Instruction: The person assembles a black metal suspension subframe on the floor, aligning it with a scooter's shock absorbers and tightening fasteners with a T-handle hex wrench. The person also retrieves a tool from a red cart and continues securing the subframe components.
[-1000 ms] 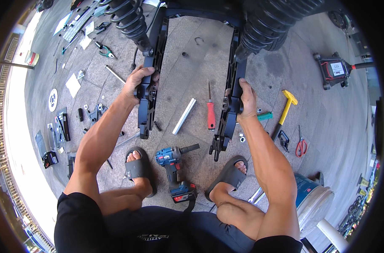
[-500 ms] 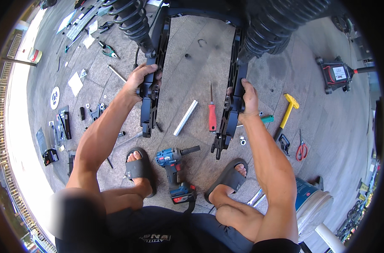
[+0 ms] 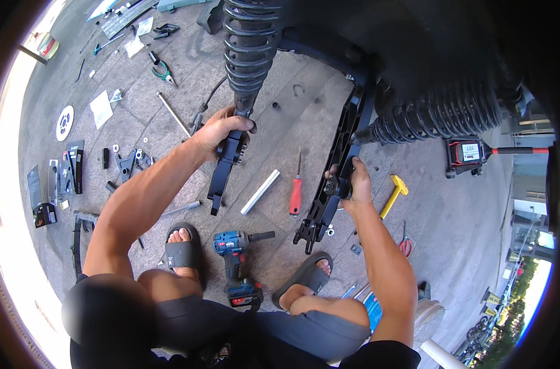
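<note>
Beyond the blue impact wrench (image 3: 234, 265), the left hand (image 3: 221, 132) grips a plain black bar (image 3: 222, 175), probably metal; beyond and to the right of the wrench, the right hand (image 3: 357, 184) is wrapped around a slotted black bar (image 3: 321, 212). Both look stiff, heavy and smooth rather than fragile; their solid sides, clear of the slots, should offer the surest hold.

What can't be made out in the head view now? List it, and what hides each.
In the head view:
Left black coil spring: upper end cut off by the top edge.
Yellow T-shaped hammer: lower handle hidden behind the bare right arm.
White cylindrical bucket with blue label: middle covered by that arm.
Left hand: some fingers behind the black metal bar it grips.
</note>
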Action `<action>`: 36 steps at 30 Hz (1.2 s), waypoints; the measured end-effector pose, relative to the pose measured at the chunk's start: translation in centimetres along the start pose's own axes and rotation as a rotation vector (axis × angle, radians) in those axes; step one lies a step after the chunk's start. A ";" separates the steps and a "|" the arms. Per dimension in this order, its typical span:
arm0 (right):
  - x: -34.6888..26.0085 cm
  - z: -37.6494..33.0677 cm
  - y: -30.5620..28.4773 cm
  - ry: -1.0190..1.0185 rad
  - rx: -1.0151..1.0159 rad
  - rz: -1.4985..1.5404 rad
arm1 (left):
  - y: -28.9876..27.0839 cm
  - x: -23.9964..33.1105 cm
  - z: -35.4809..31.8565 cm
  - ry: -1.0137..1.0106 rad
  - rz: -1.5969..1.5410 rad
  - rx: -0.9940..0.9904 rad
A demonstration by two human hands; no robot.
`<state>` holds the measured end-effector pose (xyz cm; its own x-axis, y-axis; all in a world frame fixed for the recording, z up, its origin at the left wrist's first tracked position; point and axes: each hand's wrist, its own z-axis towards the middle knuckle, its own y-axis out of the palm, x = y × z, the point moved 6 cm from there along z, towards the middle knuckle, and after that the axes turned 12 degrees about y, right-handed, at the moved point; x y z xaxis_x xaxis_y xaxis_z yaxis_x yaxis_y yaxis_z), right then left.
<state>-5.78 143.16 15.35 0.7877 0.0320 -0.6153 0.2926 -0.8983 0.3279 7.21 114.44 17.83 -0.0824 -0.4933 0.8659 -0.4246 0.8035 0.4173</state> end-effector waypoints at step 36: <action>0.0 -4.4 0.1 -0.310 -0.443 -0.039 | -0.7 1.6 -2.8 0.224 -0.086 -0.086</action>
<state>-3.41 144.96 18.54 0.5943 -0.1299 -0.7937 0.5716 -0.6260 0.5305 9.85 113.99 19.73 0.1564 -0.4829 0.8616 -0.3423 0.7918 0.5059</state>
